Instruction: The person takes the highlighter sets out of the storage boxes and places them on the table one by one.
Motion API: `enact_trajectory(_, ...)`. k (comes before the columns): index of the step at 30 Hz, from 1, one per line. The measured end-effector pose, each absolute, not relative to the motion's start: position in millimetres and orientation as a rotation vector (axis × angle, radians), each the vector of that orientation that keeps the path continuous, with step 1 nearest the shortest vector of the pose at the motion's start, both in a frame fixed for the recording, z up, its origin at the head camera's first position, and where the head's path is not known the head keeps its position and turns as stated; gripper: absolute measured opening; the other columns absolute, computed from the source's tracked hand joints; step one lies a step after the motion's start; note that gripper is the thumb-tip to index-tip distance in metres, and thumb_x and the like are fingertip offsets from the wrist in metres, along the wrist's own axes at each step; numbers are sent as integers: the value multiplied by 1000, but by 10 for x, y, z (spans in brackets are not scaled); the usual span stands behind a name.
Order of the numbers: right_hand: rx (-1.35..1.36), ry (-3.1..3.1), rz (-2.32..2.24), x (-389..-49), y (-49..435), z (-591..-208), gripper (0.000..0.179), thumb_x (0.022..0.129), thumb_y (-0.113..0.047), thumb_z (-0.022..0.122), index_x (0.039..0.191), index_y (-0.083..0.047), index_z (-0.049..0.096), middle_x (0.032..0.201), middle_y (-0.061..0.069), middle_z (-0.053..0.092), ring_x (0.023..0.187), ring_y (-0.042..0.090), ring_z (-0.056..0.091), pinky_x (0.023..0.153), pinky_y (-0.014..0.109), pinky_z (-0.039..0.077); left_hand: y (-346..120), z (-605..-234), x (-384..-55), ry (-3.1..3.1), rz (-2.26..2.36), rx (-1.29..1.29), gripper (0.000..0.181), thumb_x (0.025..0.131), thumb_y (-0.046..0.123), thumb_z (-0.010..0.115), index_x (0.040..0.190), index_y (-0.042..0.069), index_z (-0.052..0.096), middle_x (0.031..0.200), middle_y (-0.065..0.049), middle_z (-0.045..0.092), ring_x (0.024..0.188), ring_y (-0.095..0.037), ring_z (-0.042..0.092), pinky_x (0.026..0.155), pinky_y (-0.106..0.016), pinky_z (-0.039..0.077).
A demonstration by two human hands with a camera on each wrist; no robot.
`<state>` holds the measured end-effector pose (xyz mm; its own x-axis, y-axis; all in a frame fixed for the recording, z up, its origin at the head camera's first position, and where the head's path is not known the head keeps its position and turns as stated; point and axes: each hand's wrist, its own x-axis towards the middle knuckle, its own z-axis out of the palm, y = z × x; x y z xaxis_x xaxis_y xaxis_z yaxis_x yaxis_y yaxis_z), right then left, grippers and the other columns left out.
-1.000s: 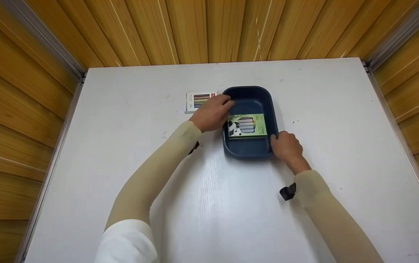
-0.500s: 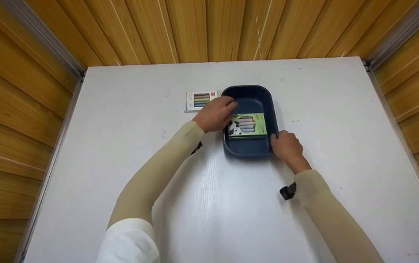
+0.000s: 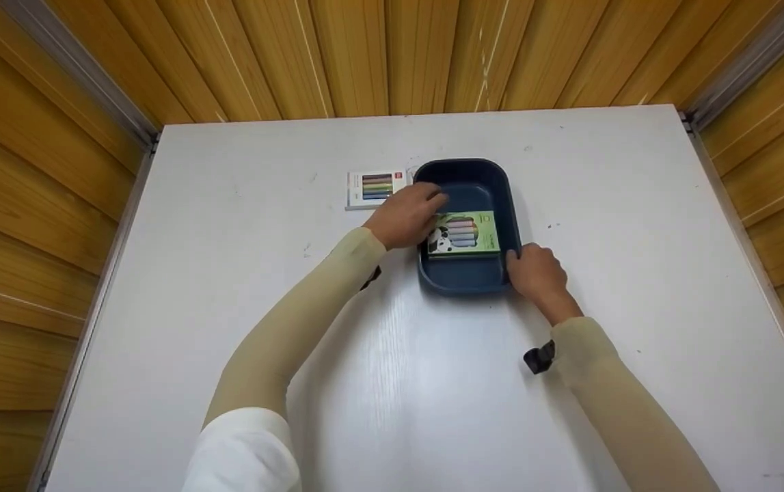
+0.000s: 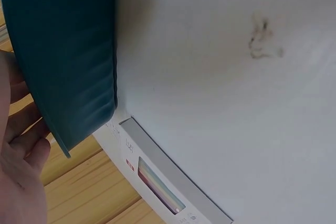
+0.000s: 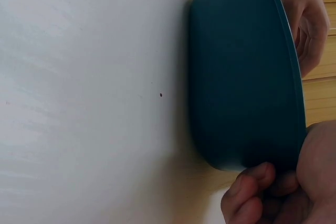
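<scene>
A deep blue plastic storage bin stands on the white table with a green crayon box lying inside it. That box shows a panda and pastel sticks. My right hand grips the bin's near right side, thumb over the rim and fingers curled against the outer wall in the right wrist view. Over the left rim reaches my left hand, its fingers loosely bent on the inner side. It overlaps the left end of the green box in the head view, and its thumb is hidden there.
A flat white box with a window showing coloured sticks lies left of the bin, partly behind the left hand. Wood-patterned panels stand behind the white table and along both sides.
My left hand has shifted slightly right and toward me, further over the bin and the green box. The right hand, the bin and both boxes stay about where they were.
</scene>
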<state>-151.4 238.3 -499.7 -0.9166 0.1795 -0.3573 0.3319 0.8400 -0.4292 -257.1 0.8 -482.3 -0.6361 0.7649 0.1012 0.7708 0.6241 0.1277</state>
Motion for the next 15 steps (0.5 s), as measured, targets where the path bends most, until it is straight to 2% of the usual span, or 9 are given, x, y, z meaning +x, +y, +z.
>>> enact_trajectory(6,387,2717,-721,-1511,2384,-4981,45,100,-31,35,95,4,62,91,20,65,74,27,57,57,34,42,26,-4809,-2556,-2804,-262,-1334,34,98,19,52,131,10,54,131,-10,57,124,-23,54,110,-33,41)
enact_trajectory(15,387,2702,-721,-1517,2379,-4975,45,101,-31,36,96,4,63,87,17,64,72,25,57,56,33,42,68,-4847,-2561,-2820,-253,-1355,35,97,20,52,132,11,54,128,-8,58,119,-21,56,106,-33,44)
